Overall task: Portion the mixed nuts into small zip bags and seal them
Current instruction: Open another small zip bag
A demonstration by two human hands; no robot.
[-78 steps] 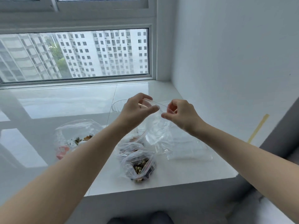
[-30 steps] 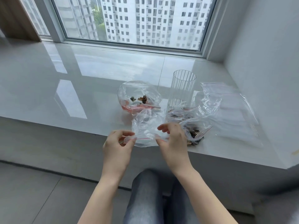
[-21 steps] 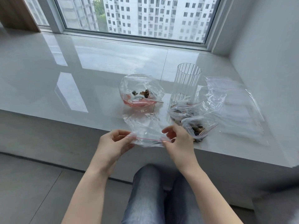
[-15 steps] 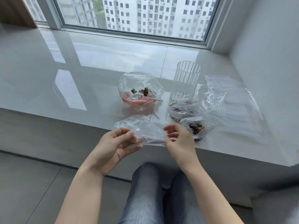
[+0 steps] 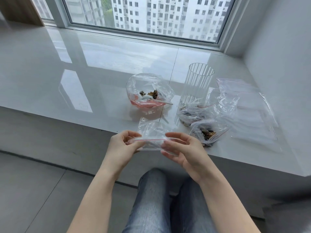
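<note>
Hands hold a small empty clear zip bag (image 5: 152, 134) above the tabletop (image 5: 101, 64) edge: left hand (image 5: 123, 145) pinches one corner; right hand (image 5: 182, 148) fingers loosely grip the other; best part the red-lined mouth evenly before filling.

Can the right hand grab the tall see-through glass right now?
Probably not right away. The right hand is busy pinching the empty zip bag together with the left hand. The ribbed glass stands farther back on the sill, behind two filled nut bags, so it would have to let go first.
</note>
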